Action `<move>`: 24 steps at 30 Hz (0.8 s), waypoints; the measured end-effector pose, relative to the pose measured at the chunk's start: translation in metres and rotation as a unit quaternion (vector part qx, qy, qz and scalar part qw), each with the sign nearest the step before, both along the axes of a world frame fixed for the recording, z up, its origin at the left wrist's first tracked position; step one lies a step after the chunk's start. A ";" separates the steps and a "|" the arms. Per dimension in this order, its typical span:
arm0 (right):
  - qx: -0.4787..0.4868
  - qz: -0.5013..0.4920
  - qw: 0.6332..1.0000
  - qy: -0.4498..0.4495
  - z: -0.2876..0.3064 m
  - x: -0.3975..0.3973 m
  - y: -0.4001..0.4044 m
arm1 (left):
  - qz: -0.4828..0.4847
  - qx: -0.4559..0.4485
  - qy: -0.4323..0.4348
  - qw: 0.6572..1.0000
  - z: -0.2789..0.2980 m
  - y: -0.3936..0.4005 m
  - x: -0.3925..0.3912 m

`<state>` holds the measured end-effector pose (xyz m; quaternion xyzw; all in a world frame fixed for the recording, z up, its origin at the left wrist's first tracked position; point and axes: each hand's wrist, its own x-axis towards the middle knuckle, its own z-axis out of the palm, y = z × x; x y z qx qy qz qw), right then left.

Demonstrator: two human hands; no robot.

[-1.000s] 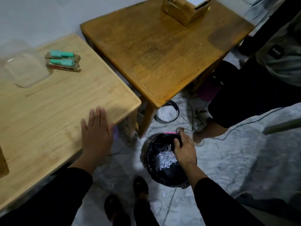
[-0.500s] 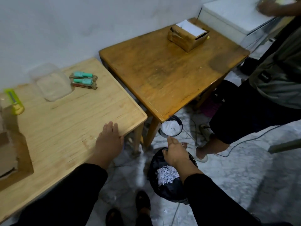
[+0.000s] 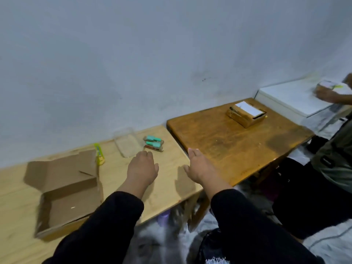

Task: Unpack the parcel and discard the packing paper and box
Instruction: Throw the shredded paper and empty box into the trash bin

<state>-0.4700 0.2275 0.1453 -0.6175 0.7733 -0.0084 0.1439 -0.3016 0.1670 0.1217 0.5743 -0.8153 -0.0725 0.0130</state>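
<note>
You see only a sliver of the shredded packing paper (image 3: pixel 217 261) at the bottom edge, the bin around it lost behind your right sleeve (image 3: pixel 253 227). Your left hand (image 3: pixel 142 169) hides its own fingertips. The open cardboard box (image 3: pixel 64 193) is motion-blurred. The second person (image 3: pixel 335 164) is cut off at the right edge.

Single head-worn view, looking forward and down across light table (image 3: pixel 167 180) toward wall (image 3: pixel 133 63), close range.
</note>
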 end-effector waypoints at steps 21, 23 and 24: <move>0.082 0.200 0.971 -0.102 -0.072 0.223 -0.090 | 0.291 0.031 0.046 0.955 -0.057 0.003 0.257; 0.109 0.190 0.969 -0.116 -0.091 0.228 -0.092 | 0.310 0.070 0.075 0.945 -0.075 0.006 0.260; 0.119 0.182 0.968 -0.122 -0.099 0.231 -0.092 | 0.322 0.089 0.087 0.939 -0.083 0.006 0.262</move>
